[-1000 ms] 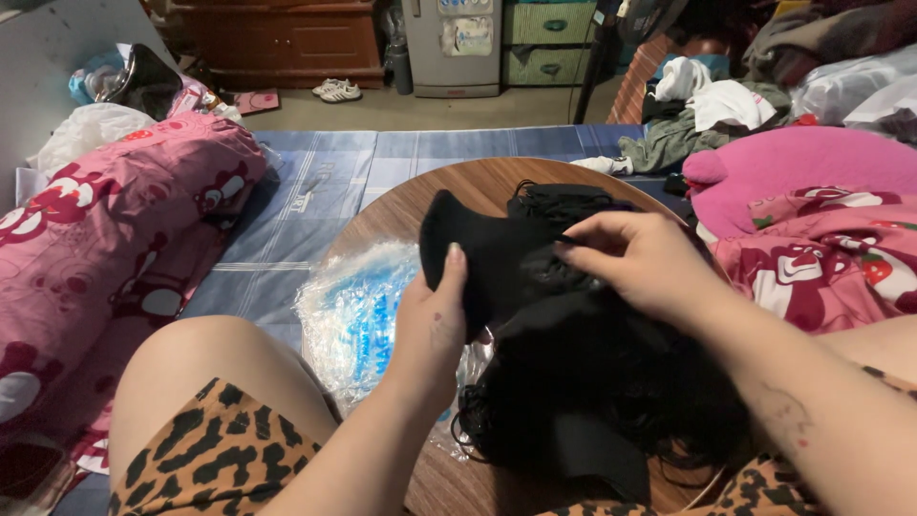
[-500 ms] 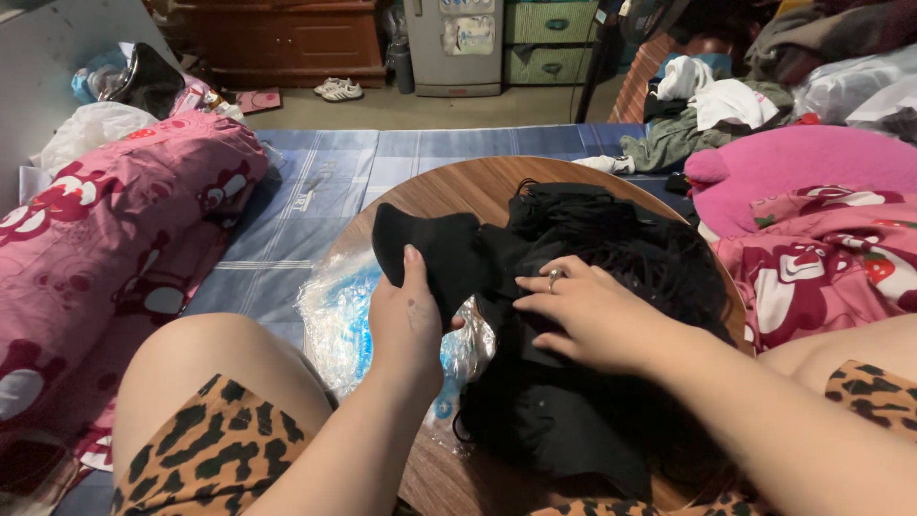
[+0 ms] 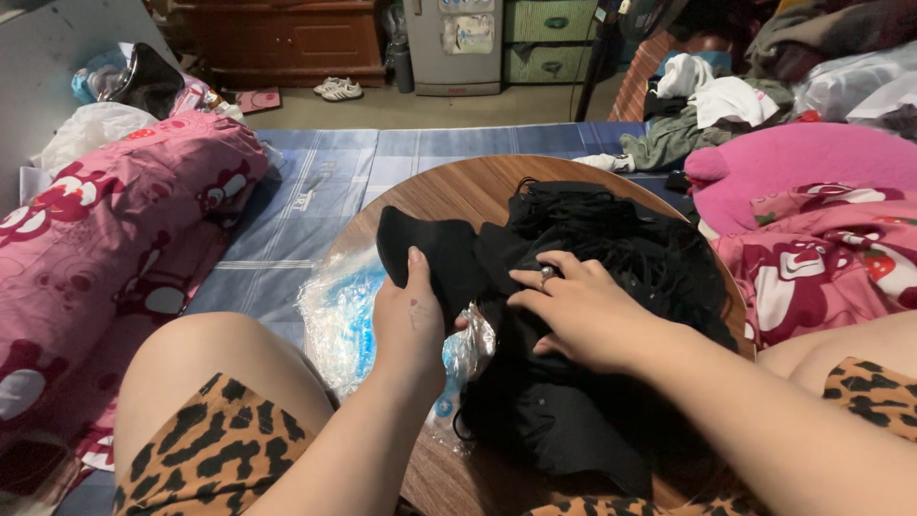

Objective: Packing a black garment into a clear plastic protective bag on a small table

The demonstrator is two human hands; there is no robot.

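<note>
A heap of black fabric pieces (image 3: 611, 287) lies on a round wooden table (image 3: 449, 191) between my knees. My left hand (image 3: 413, 320) grips one rounded black piece (image 3: 430, 256) by its lower edge and holds it up at the left of the heap. My right hand (image 3: 573, 306), with a ring on one finger, rests flat on top of the black heap with its fingers spread. A clear plastic bag with blue print (image 3: 349, 320) lies under my left hand on the table's left side.
A pink patterned bolster (image 3: 105, 239) lies at the left on a blue checked mat (image 3: 315, 191). Pink bedding (image 3: 821, 220) and piled clothes (image 3: 707, 105) lie at the right. A wooden cabinet (image 3: 277, 38), a small fridge and white shoes (image 3: 339, 89) stand at the back.
My right hand has come down from the top of the black piece onto the heap. My left hand has shifted slightly left and lower with the piece it holds.
</note>
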